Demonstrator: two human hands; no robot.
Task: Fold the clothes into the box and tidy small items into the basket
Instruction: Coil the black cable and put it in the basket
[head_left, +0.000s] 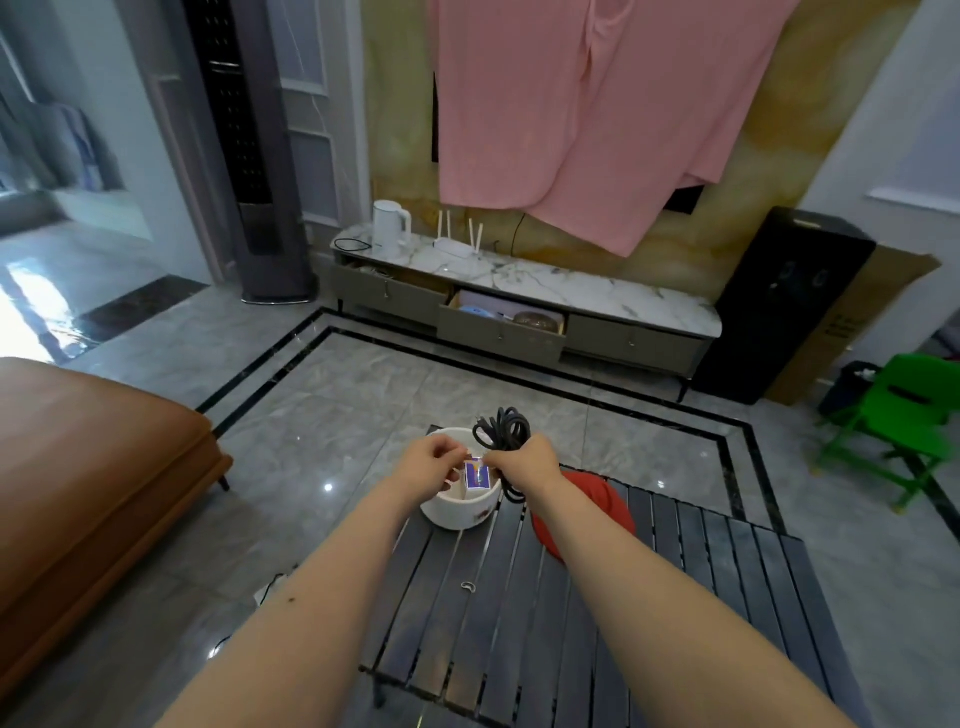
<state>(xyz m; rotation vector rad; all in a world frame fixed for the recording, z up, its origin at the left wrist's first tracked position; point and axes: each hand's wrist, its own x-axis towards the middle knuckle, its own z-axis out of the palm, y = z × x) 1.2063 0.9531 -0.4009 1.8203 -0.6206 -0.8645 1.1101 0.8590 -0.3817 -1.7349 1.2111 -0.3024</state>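
Right hand (530, 457): centre frame, clenched on coiled black cable (503, 427); loops stick up behind the fist, one strand hangs below.
Left hand (434, 460): fingers curled over round white basket (457, 506); what it pinches, can't tell.
Basket: far-left corner of dark slatted table (519, 597); small blue-purple box (478, 475) inside, partly hidden by fingers.
Red cloth (602, 499): right of basket, mostly behind right forearm.
Small pale ring-like bit (468, 586): mid-table, too small to ID.

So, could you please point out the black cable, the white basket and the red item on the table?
cable (503, 427), head view, on the coiled loops above the right hand.
basket (451, 512), head view, on its front wall.
red item (597, 501), head view, on its middle, right of the basket.
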